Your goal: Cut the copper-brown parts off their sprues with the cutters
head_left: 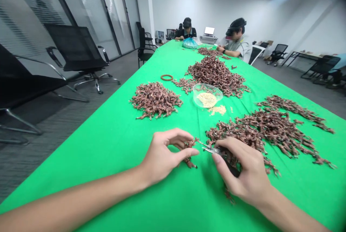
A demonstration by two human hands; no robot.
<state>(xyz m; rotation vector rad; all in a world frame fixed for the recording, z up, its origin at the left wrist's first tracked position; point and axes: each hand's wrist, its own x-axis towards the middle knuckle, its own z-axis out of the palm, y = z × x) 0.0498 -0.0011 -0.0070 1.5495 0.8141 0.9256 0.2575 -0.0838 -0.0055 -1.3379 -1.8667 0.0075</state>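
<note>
A: What is the left hand (162, 156) doing?

B: It's curling around a small reddish-brown cluster (190, 153), and its fingers (178, 154) are closing over the cluster, with the lower end poking out below them.

A: And the right hand (245, 167)?

B: Its fingers (229, 149) are gripping a pair of small pliers (212, 149) with steel jaws and dark handles. The jaws are pointing toward the cluster and sitting just beside it, though I can't tell whether they're touching it.

A: Where is all this happening?

B: Both hands are working low over a green cloth (108, 160) that's covering a long counter, right beside a big spread of the same reddish-brown pieces (265, 134).

A: What else is lying on the cloth?

B: Another heap (155, 99) is sitting to the left, and a larger one (216, 75) is lying farther on. Between them, a clear bowl (201, 89) is holding pale grains (207, 99), with more grains (217, 110) spilling just beside it. A brown beaded ring (167, 77) is resting near the left heap.

A: Anyone else around?

B: Two people (186, 30) (235, 33) are sitting at the far end, working with their own hands, and a blue plastic bag (190, 43) is lying near them.
</note>
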